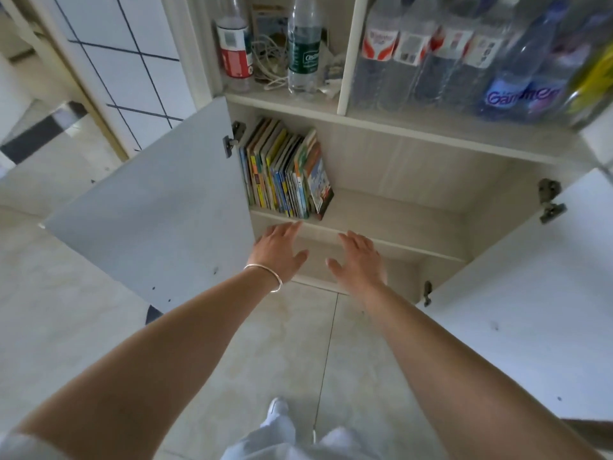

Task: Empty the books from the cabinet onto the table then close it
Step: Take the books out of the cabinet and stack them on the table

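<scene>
A row of colourful thin books [285,171] stands upright at the left end of the cabinet's middle shelf [398,224], the rightmost one leaning. Both white cabinet doors hang wide open: the left door [156,214] and the right door [530,293]. My left hand [278,252], a thin bracelet on its wrist, is stretched forward just below the books, fingers spread and empty. My right hand [360,260] reaches beside it in front of the shelf edge, also open and holding nothing. Neither hand touches the books. The table is out of view.
Above the books, an open shelf holds water bottles [303,51], a red-labelled bottle [234,44], tangled cables and shrink-wrapped bottle packs [464,54]. The lower compartment looks bare. Pale floor tiles [282,353] lie under me, with my legs and a shoe at the bottom.
</scene>
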